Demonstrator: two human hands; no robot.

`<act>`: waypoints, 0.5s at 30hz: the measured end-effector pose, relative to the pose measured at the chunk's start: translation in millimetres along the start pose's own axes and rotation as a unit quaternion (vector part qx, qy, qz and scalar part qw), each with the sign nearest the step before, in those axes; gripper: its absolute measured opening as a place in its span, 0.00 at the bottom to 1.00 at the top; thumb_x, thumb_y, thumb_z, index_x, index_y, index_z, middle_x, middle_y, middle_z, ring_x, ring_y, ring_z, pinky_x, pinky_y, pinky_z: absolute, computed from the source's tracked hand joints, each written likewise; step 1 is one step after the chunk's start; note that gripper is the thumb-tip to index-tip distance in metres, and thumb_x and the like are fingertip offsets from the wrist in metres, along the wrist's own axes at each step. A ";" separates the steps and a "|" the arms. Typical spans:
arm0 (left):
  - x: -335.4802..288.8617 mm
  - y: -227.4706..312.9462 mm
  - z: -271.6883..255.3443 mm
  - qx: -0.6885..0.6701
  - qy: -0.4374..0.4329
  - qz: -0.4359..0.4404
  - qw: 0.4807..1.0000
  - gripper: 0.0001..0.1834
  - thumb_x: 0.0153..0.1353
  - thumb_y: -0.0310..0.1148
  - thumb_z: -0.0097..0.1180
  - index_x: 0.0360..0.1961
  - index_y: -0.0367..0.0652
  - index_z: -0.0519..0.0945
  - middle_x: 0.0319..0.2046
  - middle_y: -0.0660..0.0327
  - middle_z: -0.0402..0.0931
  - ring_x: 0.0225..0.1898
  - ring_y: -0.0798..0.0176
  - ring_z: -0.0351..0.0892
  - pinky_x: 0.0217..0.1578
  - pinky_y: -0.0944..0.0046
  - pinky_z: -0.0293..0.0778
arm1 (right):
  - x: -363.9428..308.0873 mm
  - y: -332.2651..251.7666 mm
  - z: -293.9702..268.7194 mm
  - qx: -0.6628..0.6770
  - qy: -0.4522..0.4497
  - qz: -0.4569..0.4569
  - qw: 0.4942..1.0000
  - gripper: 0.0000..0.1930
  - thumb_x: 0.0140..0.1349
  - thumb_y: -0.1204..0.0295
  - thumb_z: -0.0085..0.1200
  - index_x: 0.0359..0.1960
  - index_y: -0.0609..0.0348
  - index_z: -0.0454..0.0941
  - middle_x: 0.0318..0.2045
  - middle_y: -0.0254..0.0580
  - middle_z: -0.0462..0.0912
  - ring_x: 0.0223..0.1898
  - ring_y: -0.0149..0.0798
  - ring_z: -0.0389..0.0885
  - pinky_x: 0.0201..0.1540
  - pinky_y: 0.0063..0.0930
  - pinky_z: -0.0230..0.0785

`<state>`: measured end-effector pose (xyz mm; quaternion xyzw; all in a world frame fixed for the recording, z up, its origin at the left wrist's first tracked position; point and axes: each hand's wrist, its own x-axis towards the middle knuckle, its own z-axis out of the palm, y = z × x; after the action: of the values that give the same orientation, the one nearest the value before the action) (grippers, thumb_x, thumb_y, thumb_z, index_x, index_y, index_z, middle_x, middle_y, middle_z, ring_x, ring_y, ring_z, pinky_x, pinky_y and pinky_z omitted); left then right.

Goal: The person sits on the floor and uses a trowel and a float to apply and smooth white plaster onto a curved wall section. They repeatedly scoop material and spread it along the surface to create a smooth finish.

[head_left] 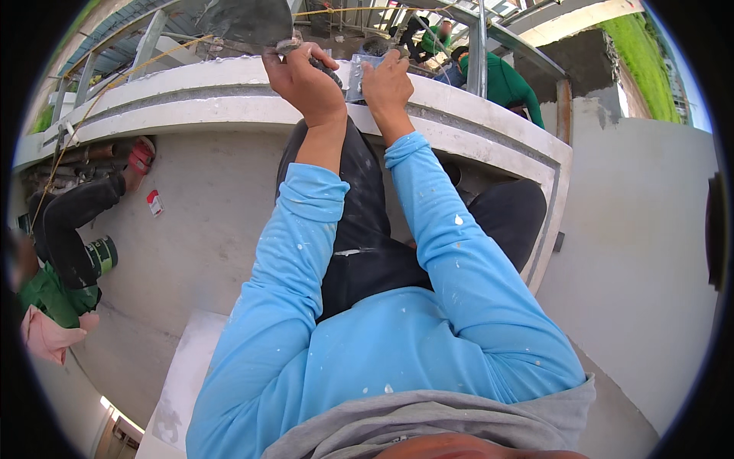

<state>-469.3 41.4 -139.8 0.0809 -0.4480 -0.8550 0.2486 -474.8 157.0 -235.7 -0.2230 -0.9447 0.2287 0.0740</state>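
Note:
My left hand [310, 84] is closed at the outer edge of the white parapet. It grips the handle end of a broad, dark grey trowel [248, 21], whose blade reaches out to the upper left. A dark, rough-looking bit shows under its fingers, too small to name. Close beside it, my right hand [388, 84] pinches a small, flat, light grey rectangular plate [355, 79] held against the wall top. Its fingertips point away from me, and part of the plate is hidden behind them.
I sit at the white parapet [451, 115], which has a grooved band. Beyond it stand metal scaffold posts [477, 50], a yellow rope [115, 80] and workers in green [505, 80]. Left, another person sits near a green bucket [102, 255]; a red-and-white packet [154, 203] lies on the floor.

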 end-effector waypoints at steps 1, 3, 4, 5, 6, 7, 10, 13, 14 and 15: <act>-1.2 1.8 -3.2 0.014 -0.011 -0.006 1.000 0.06 0.58 0.27 0.48 0.36 0.38 0.69 0.17 0.61 0.70 0.18 0.66 0.70 0.26 0.69 0.68 | -2.5 -2.3 1.6 -0.005 0.027 0.007 1.000 0.29 0.62 0.55 0.66 0.53 0.62 0.68 0.47 0.58 0.78 0.45 0.63 0.85 0.47 0.53 0.78; 1.1 1.7 -6.1 0.018 -0.016 0.000 1.000 0.05 0.58 0.27 0.47 0.34 0.39 0.69 0.18 0.59 0.69 0.17 0.63 0.70 0.26 0.65 0.72 | 2.0 4.8 -2.7 0.003 0.027 -0.005 1.000 0.28 0.61 0.55 0.66 0.53 0.61 0.69 0.47 0.58 0.78 0.45 0.63 0.85 0.47 0.52 0.78; 1.2 1.2 -6.8 0.024 -0.015 -0.010 1.000 0.04 0.58 0.27 0.47 0.33 0.39 0.69 0.19 0.59 0.68 0.17 0.62 0.71 0.26 0.64 0.74 | 5.2 22.8 -14.1 -0.005 0.054 0.016 0.998 0.28 0.61 0.55 0.66 0.52 0.61 0.69 0.47 0.58 0.78 0.45 0.62 0.85 0.47 0.53 0.78; 1.5 1.3 -8.0 0.020 -0.018 -0.012 1.000 0.04 0.58 0.27 0.47 0.33 0.40 0.68 0.19 0.59 0.68 0.17 0.62 0.70 0.26 0.64 0.73 | 13.2 44.6 -29.2 -0.016 0.093 0.020 0.995 0.28 0.61 0.55 0.66 0.52 0.61 0.69 0.47 0.58 0.78 0.45 0.62 0.85 0.47 0.53 0.77; 2.7 1.4 -8.0 0.014 -0.011 -0.011 1.000 0.04 0.58 0.27 0.47 0.33 0.40 0.68 0.19 0.58 0.69 0.17 0.62 0.70 0.26 0.64 0.73 | 19.5 65.7 -43.4 -0.041 0.120 0.047 0.991 0.28 0.62 0.55 0.66 0.52 0.61 0.69 0.47 0.57 0.78 0.44 0.61 0.85 0.46 0.53 0.77; 1.1 1.2 -8.0 0.013 -0.011 -0.016 1.000 0.04 0.58 0.27 0.47 0.33 0.39 0.68 0.19 0.58 0.69 0.17 0.62 0.70 0.26 0.64 0.73 | 24.2 83.6 -55.5 -0.051 0.142 0.086 0.985 0.30 0.61 0.52 0.66 0.54 0.61 0.71 0.48 0.57 0.81 0.48 0.60 0.83 0.49 0.53 0.76; -0.6 -0.1 -3.8 -0.002 -0.012 -0.034 0.999 0.04 0.58 0.28 0.47 0.34 0.39 0.68 0.20 0.57 0.71 0.17 0.62 0.71 0.25 0.65 0.72 | 25.7 87.2 -57.8 -0.080 0.094 0.167 0.978 0.29 0.61 0.53 0.65 0.55 0.60 0.71 0.49 0.58 0.80 0.48 0.60 0.84 0.49 0.52 0.77; 0.5 -0.1 -3.6 0.004 -0.017 -0.026 1.000 0.05 0.59 0.28 0.47 0.35 0.38 0.68 0.19 0.59 0.70 0.17 0.63 0.71 0.26 0.67 0.71 | 3.4 21.9 -12.6 -0.041 0.045 0.062 0.996 0.29 0.63 0.52 0.64 0.54 0.62 0.68 0.49 0.58 0.76 0.45 0.60 0.86 0.45 0.51 0.79; 2.8 0.7 -5.4 0.010 -0.016 -0.022 1.000 0.06 0.59 0.27 0.47 0.36 0.38 0.68 0.19 0.60 0.70 0.18 0.65 0.71 0.26 0.68 0.70 | -6.6 -4.2 4.6 -0.022 0.026 0.026 0.999 0.29 0.63 0.52 0.64 0.54 0.62 0.68 0.50 0.58 0.76 0.44 0.61 0.86 0.45 0.51 0.79; 4.5 1.5 -7.5 0.019 -0.012 -0.017 1.000 0.06 0.59 0.27 0.47 0.37 0.38 0.68 0.18 0.62 0.69 0.19 0.67 0.70 0.26 0.70 0.68 | -13.3 -21.2 14.5 -0.007 -0.004 0.004 1.000 0.29 0.63 0.52 0.63 0.53 0.61 0.68 0.50 0.58 0.76 0.44 0.61 0.86 0.45 0.51 0.79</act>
<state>-469.9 33.0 -142.6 0.0829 -0.4660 -0.8513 0.2265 -474.7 128.2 -239.1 -0.2262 -0.9457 0.2233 0.0677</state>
